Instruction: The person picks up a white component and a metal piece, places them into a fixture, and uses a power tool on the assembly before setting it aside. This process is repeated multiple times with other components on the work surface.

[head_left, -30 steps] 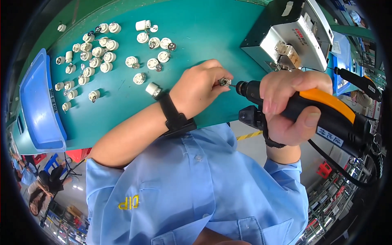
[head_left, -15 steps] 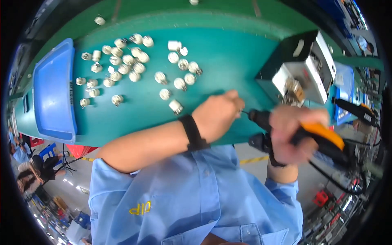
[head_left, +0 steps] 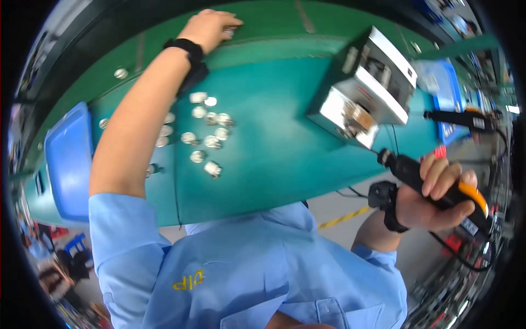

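Note:
My left hand [head_left: 206, 30] reaches over the table to the green strip along its far side. Its fingers are closed on a small white cylindrical part with metal bits [head_left: 229, 32], which shows only partly beneath the fingertips. In my right hand [head_left: 433, 200] is a black-and-orange electric screwdriver [head_left: 410, 174]. Its thin bit points up and left, close to the front of a black-and-white box, which looks like a screw feeder [head_left: 394, 107]. More white parts of this kind [head_left: 211, 141] lie loosely on the green mat; my left forearm covers some of them.
A blue tray [head_left: 68, 164] stands at the left end of the table. One white part [head_left: 121, 73] sits on the far green strip [head_left: 268, 22]. At the right are a second screwdriver [head_left: 463, 119] and a blue bin [head_left: 450, 82]. A dark cord [head_left: 176, 192] crosses the mat.
My left hand has gone from the bit tip to the far strip with a white part. The screwdriver has swung away to the right and lower. The whole view has shifted.

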Tool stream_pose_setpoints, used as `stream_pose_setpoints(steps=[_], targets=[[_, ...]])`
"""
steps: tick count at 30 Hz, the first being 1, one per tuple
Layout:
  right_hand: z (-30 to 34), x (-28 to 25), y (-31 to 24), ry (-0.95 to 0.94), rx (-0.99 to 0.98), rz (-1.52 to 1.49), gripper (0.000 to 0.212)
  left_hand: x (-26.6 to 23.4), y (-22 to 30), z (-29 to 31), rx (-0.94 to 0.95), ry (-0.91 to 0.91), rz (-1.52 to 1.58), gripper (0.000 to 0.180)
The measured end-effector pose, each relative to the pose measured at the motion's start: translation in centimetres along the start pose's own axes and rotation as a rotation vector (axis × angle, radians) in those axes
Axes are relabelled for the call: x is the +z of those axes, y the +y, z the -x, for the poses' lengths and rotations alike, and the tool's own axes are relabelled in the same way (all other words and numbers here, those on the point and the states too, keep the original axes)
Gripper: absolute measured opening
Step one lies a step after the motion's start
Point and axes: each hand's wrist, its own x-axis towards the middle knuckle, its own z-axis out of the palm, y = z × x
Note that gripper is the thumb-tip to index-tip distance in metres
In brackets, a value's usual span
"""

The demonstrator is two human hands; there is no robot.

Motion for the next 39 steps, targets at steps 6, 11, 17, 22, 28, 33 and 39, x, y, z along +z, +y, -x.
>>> stream_pose_setpoints(steps=[6, 11, 17, 22, 28, 33, 39], targets=[[-0.7, -0.6, 1.2, -0.003, 0.006, 0.031, 0.049, -5.7, 8.7, -0.6, 0.017, 0.069, 0.138, 0.017], [-0.7, -0.2, 3.4, 0.0, 0.081, 0.08, 0.046, -8.3, 17.9, 6.6, 0.021, -0.203, 0.529, 0.014], [-1.6, 0.0, 4.5, -0.161, 0.198, 0.105, 0.039, -3.8, 23.4, 13.8, -0.179, -0.258, 0.763, 0.019], [-4.6, -1.2, 5.7, -0.23, 0.363, -0.001, 0.038, -2.9, 23.2, 14.6, -0.247, -0.256, 0.84, 0.022], [-1.5, 0.7, 6.1, -0.03, 0.492, -0.202, 0.034, -2.4, 23.2, 14.3, -0.335, -0.214, 0.943, 0.023], [2.7, 4.3, 5.3, -0.245, 0.342, -0.168, 0.043, -1.3, 22.6, 14.3, -0.331, -0.202, 1.058, 0.023], [3.9, 6.3, 5.7, -0.294, 0.382, 0.02, 0.046, -0.9, 22.3, 14.8, -0.328, -0.2, 1.113, 0.025]])
